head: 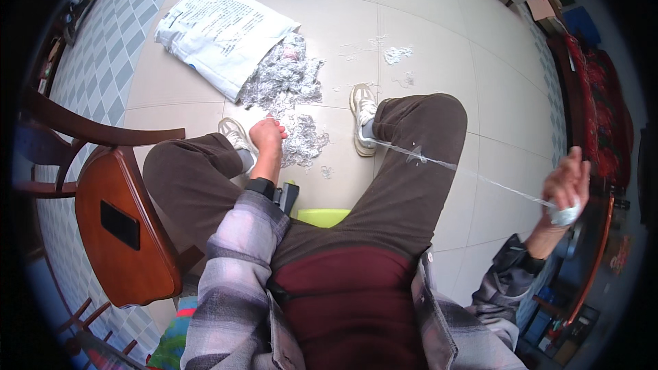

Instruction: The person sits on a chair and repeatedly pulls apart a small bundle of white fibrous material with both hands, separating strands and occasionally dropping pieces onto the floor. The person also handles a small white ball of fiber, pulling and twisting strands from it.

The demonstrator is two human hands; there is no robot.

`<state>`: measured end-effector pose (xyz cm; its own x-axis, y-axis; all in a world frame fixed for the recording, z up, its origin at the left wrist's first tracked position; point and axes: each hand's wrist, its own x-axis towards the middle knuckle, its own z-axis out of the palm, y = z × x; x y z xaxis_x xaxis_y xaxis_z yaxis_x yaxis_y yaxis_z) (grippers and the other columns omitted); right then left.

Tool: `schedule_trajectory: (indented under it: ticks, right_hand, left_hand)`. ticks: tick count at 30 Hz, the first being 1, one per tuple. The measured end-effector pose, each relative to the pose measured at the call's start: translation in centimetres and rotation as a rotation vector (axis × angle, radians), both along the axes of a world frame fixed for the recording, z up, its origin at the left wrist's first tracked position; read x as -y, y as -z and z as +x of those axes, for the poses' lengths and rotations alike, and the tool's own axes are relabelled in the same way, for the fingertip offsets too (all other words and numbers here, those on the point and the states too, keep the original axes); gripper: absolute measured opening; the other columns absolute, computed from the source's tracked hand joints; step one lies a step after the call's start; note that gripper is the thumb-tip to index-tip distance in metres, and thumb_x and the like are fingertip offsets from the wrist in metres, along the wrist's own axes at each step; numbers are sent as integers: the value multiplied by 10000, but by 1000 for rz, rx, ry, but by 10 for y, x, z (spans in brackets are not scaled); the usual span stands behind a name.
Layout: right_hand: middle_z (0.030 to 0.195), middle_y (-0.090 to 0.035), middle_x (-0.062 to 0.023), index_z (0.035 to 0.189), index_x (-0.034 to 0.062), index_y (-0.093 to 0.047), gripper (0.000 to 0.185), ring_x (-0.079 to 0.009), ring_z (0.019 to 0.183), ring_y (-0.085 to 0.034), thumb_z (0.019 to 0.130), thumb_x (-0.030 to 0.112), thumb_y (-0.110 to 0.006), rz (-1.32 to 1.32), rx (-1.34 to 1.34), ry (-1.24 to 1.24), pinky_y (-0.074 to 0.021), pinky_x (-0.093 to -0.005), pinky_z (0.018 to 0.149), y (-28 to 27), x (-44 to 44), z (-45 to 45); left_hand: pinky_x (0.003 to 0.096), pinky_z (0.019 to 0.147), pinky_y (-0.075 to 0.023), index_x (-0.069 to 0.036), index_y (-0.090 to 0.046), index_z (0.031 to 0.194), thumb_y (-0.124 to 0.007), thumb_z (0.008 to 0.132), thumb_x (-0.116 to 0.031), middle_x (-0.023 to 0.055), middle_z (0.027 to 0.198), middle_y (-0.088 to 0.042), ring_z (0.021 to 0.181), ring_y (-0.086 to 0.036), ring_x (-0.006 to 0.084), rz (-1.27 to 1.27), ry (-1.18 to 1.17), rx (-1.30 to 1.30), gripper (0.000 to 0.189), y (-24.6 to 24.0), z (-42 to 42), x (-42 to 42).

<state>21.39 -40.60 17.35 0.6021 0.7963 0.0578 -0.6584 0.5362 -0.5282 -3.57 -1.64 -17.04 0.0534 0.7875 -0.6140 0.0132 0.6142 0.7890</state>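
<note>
My right hand (565, 182), raised far out at the right, grips a small ball of white string (564, 214). From it a stretched strand of white string (493, 182) slants down to the left, across my right thigh, and fades from sight near my right shoe. My left hand (267, 136) is closed above the floor between my feet, with a bit of white strand at its fingers. Beside and beyond it lies a tangled heap of silvery-white string (282, 77), spilling from the mouth of a white woven sack (218, 36) that bears printing. A smaller tangle (303, 139) lies right of my left hand.
A wooden chair (115, 267) with a dark phone (120, 223) on its seat stands at my left. Loose string scraps (397, 55) are scattered on the tiled floor (426, 25). Under me is a lime-green seat (321, 217). Furniture with red cloth (606, 113) lines the right side.
</note>
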Motion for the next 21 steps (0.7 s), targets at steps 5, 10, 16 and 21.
schedule_trajectory:
  ticks: [5, 10, 16, 21]
  right_hand:
    - [667, -470, -42, 969, -5, -463, 182, -103, 409, -459, 993, 166, -405, 187, -30, 175, -371, -241, 330, -98, 57, 33]
    - [669, -431, -41, 887, 36, -450, 154, -112, 465, -448, 988, 120, -371, 153, 108, 401, -369, -238, 437, -146, 129, 46]
    - [752, -454, -53, 975, -7, -483, 118, -126, 570, -470, 968, 81, -406, 162, 120, 424, -391, -257, 548, -138, 177, 40]
    - [783, -459, -60, 1057, -46, -492, 163, -129, 583, -469, 963, 58, -409, 0, 337, 546, -406, -264, 560, -114, 115, 33]
  left_hand:
    - [262, 349, -429, 31, -567, 733, -594, 883, -112, 77, 601, -564, 430, -542, 152, 37, 9, -86, 208, 23, -20, -21]
    - [262, 375, -447, 34, -581, 738, -615, 874, -131, 96, 615, -603, 446, -575, 154, 71, 94, -203, 217, 36, -33, -30]
    - [316, 476, -506, 35, -637, 839, -687, 800, -133, 132, 669, -645, 504, -616, 190, 84, 371, -412, 180, 37, -37, -29]
    - [423, 848, -494, 32, -657, 995, -658, 743, -112, 233, 1067, -639, 1032, -616, 353, 230, 1079, -1157, 290, 33, -39, -25]
